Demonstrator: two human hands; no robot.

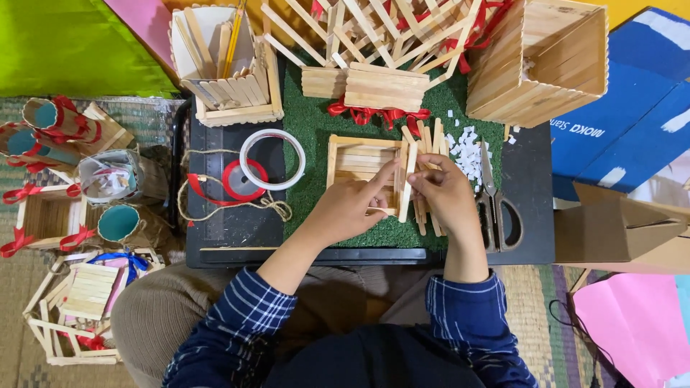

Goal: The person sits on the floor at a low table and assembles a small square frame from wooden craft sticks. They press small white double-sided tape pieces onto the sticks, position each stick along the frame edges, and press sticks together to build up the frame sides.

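We press our left hand (350,208) on the stick frame (363,169) lying under our fingers. Our right hand (445,190) pinches an upright stick (407,188) against its right edge.

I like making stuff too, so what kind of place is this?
Probably a home craft corner on the floor. A small stick box sits under the left hand and right hand, with scissors, rolls of tape and finished stick baskets around, on a woven mat.

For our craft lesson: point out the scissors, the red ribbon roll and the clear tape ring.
scissors (494,205), head view, on the handles
red ribbon roll (231,181), head view, on its left rim
clear tape ring (295,159), head view, on its right rim
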